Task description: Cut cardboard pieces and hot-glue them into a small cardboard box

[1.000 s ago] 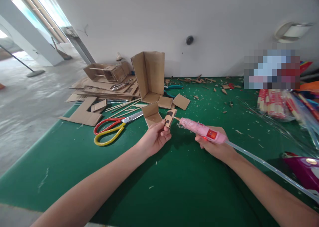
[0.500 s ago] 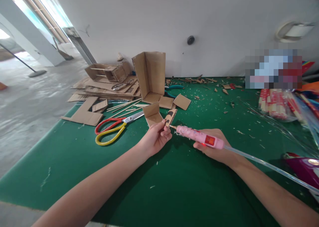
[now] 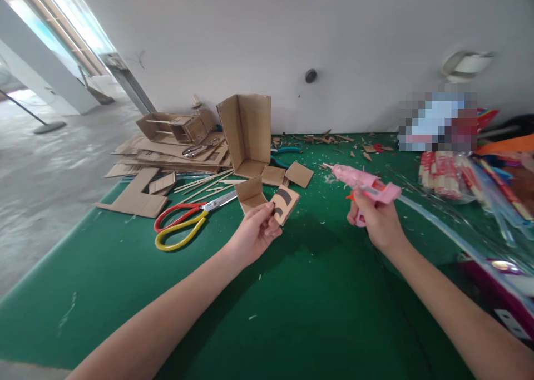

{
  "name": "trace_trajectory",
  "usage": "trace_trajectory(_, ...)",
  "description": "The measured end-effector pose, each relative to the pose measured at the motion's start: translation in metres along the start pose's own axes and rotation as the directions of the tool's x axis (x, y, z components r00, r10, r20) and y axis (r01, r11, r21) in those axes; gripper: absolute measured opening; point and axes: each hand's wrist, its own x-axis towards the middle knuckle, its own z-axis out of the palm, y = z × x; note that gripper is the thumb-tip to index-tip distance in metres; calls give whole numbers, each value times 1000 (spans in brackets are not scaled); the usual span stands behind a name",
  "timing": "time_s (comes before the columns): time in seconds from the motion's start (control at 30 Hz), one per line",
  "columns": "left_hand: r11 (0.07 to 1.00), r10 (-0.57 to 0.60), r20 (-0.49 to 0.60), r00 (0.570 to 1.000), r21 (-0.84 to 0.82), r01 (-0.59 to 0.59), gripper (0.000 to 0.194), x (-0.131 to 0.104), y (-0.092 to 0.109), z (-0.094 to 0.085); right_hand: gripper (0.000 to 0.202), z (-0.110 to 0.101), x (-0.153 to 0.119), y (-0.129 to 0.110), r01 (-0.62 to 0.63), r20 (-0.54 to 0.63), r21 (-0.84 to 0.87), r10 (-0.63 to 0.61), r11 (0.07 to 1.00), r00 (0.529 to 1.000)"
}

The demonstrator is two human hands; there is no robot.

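Between the thumb and fingers of my left hand (image 3: 255, 234) is a small cardboard piece (image 3: 286, 203) with dark curved markings. My right hand (image 3: 377, 218) is wrapped round the handle of a pink glue gun (image 3: 362, 181), whose nozzle points left and away from me. A long clear glue stick (image 3: 438, 220) sticks out of its back. Just behind my left hand stands a small folded cardboard corner (image 3: 249, 193). Scissors (image 3: 200, 216) with one red and one yellow handle lie to the left of it.
A tall cardboard corner (image 3: 252, 129) stands at the back beside stacked cardboard sheets (image 3: 167, 158). Thin wooden sticks (image 3: 200, 184), cardboard squares (image 3: 299, 174) and teal-handled pliers (image 3: 287, 149) lie on the green table (image 3: 271, 313). Bagged sticks (image 3: 444, 174) and a purple object (image 3: 496, 291) are at right.
My right hand has drawn the glue gun away to the right and turned it, so its tip is off the cardboard piece. My left hand has tilted the piece, showing its marked face.
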Motion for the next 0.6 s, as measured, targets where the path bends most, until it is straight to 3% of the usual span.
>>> trace_trajectory(0.07, 988, 86, 50, 995, 122, -92, 21, -3, 10, 3, 29, -10, 14, 1, -91, -47, 19, 92, 996, 995)
trace_trajectory(0.13, 952, 157, 91, 983, 251, -175, 13, -7, 25, 4, 24, -20, 24, 5, -163, -85, -103, 154, 981, 984)
trace_trajectory(0.23, 864, 217, 122, 969, 437, -248, 8, -11, 50, 4, 23, -30, 36, 12, -169, -93, -379, 144, 910, 985)
trace_trajectory(0.33, 764, 255, 173, 951, 567, -308, 12, -13, 69, 3, 26, -34, 45, 17, -133, -91, -531, 100, 837, 991)
trace_trajectory(0.43, 678, 294, 254, 922, 624, -388, 14, -14, 76, 3, 33, -35, 54, 21, -118, -123, -583, 56, 804, 991)
trace_trajectory(0.6, 570, 245, 312, 918, 720, -396, 16, -11, 73, 0, 39, -30, 62, 29, -92, -156, -677, -20, 731, 988)
